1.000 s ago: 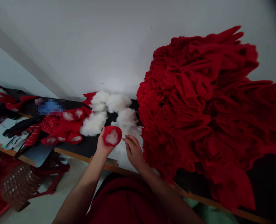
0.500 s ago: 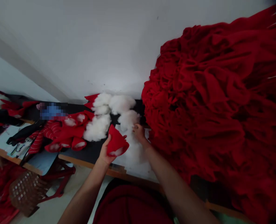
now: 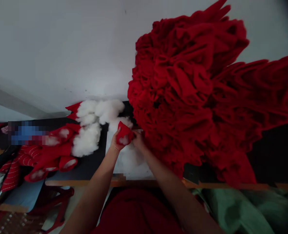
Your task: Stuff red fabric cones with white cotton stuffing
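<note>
My left hand [image 3: 116,140] is closed around a small red fabric piece [image 3: 124,134] with white stuffing showing at its open end. My right hand [image 3: 137,137] is at the right side of that piece, fingers pressed together at its edge; what they pinch, if anything, is too small to make out. Beneath and behind the hands, loose white stuffing [image 3: 130,159] lies on a pale sheet [image 3: 112,164]. Larger clumps of white stuffing [image 3: 86,139] lie on the dark table to the left.
A tall heap of red fabric pieces [image 3: 173,97] rises on the right against the wall. Stuffed red pieces [image 3: 53,152] lie at the left. A red stool [image 3: 63,204] stands below the table edge [image 3: 85,183], and green cloth [image 3: 241,208] is at the lower right.
My right hand has moved from the white stuffing to the red piece in my left hand. That piece is turned with its opening more toward me. The view has swung to the right.
</note>
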{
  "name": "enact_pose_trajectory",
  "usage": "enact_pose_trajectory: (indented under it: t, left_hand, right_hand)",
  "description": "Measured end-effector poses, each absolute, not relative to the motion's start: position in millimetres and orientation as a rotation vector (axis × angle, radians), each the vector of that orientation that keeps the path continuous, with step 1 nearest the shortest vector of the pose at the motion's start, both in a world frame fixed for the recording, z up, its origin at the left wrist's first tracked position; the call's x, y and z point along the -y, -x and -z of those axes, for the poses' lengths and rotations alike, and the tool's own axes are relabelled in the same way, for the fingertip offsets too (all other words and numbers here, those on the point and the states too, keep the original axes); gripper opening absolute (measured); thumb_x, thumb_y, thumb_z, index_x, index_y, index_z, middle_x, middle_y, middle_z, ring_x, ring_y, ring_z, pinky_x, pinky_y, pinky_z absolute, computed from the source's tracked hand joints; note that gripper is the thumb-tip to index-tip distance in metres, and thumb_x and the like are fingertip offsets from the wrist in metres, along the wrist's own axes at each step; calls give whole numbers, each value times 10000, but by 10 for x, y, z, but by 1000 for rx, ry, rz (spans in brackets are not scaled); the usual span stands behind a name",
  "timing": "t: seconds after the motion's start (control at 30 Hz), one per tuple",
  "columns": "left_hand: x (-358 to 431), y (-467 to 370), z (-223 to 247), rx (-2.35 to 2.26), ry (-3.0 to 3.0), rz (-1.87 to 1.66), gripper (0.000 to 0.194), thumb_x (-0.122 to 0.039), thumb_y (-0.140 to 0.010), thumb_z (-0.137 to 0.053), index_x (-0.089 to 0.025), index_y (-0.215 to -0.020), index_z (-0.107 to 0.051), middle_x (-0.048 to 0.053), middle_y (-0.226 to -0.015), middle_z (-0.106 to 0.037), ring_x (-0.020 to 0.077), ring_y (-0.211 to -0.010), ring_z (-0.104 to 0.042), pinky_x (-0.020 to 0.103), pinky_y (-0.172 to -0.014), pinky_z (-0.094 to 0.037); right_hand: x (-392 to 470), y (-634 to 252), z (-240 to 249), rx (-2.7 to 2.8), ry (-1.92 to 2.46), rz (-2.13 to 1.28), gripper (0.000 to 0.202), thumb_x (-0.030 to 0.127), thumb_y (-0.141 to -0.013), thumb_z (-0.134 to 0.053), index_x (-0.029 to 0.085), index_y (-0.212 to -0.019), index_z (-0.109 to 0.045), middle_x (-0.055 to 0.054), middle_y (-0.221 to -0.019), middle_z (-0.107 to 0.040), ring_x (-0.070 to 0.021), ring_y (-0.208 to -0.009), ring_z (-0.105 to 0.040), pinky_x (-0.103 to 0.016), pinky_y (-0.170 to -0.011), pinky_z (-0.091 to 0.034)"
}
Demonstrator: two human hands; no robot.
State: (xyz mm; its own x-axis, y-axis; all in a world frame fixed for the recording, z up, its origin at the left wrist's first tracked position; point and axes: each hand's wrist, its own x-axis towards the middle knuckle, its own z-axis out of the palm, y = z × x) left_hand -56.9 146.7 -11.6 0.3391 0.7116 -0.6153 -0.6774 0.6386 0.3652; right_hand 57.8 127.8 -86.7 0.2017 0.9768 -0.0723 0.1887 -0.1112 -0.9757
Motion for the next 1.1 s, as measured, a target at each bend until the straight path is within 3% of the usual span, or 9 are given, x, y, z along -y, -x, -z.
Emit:
enact_pose_trajectory:
  t: [0.13, 0.23, 0.3, 0.37, 0.47, 0.63, 0.77, 0.9, 1.1]
  left_hand:
    - [-1591, 600, 83, -860, -31, -966, 284, -364, -843, -426, -137, -823, -595, 33, -713, -666, 146, -650, -627, 271, -691, -506]
    - [-1552, 590, -32, -876, -16, -978, 307, -394, -830, -446, -129, -806, -599, 38, -713, -668, 163, -680, -634, 310, -736, -504]
    - [-1453, 538, -143, -875, -24, -957, 331, -405, -819, -462, -109, -819, -610, 50, -730, -672, 175, -688, -635, 316, -729, -505]
    - [-1325, 459, -263, -841, -41, -942, 352, -416, -812, -467, -99, -816, -618, 54, -732, -671, 178, -679, -635, 299, -696, -510]
    - [-1145, 328, -432, -784, -31, -971, 326, -392, -813, -473, -102, -769, -614, 60, -697, -666, 161, -630, -630, 266, -644, -516]
    - [-970, 215, -615, -831, 13, -1102, 255, -287, -847, -433, -103, -784, -599, 49, -663, -660, 114, -560, -612, 198, -561, -496]
    - [-893, 260, -660, -795, 29, -1150, 287, -313, -852, -423, -97, -788, -600, 58, -675, -665, 130, -589, -623, 218, -591, -505]
    - [-805, 285, -672, -764, 30, -1155, 313, -327, -857, -414, -99, -762, -607, 60, -669, -667, 126, -577, -619, 211, -574, -500]
    - [-645, 206, -716, -762, 42, -1279, 355, -372, -863, -396, -111, -779, -622, 62, -713, -678, 139, -649, -636, 251, -714, -505]
  right_hand:
    - [-870, -746, 706, 1071, 1575, -1060, 171, 270, -824, -483, 133, -830, -585, -11, -686, -604, -131, -621, -578, -273, -589, -493]
    - [-534, -815, 344, 1031, 1590, -844, 256, 296, -818, -471, 124, -987, -558, -84, -851, -618, -180, -780, -593, -324, -700, -500]
    - [-399, -785, 79, 1173, 1468, -623, 325, 241, -847, -402, 135, -1142, -487, -133, -1072, -542, -199, -982, -540, -359, -838, -466]
    - [-369, -708, -107, 1373, 1366, -407, 341, 170, -845, -363, 163, -1166, -476, -128, -1120, -464, -198, -1059, -483, -379, -892, -439]
    - [-485, -593, -180, 1560, 1301, -215, 337, 80, -815, -339, 171, -1080, -526, -110, -1035, -456, -180, -996, -492, -338, -837, -471]
    - [-706, -571, -195, 1604, 1405, -198, 301, 15, -744, -335, 156, -865, -573, -77, -795, -520, -196, -827, -501, -345, -769, -477]
    - [-633, -615, -323, 1629, 1388, -112, 238, 49, -742, -395, 158, -811, -595, -94, -876, -526, -217, -876, -468, -397, -799, -449]
    - [-505, -588, -294, 1689, 1224, -170, 309, 54, -779, -354, 147, -951, -594, -113, -957, -523, -203, -929, -488, -358, -801, -462]
    - [-512, -583, -242, 1967, 987, -267, 428, 49, -763, -335, 112, -1152, -503, -136, -1111, -546, -244, -1107, -438, -448, -926, -410]
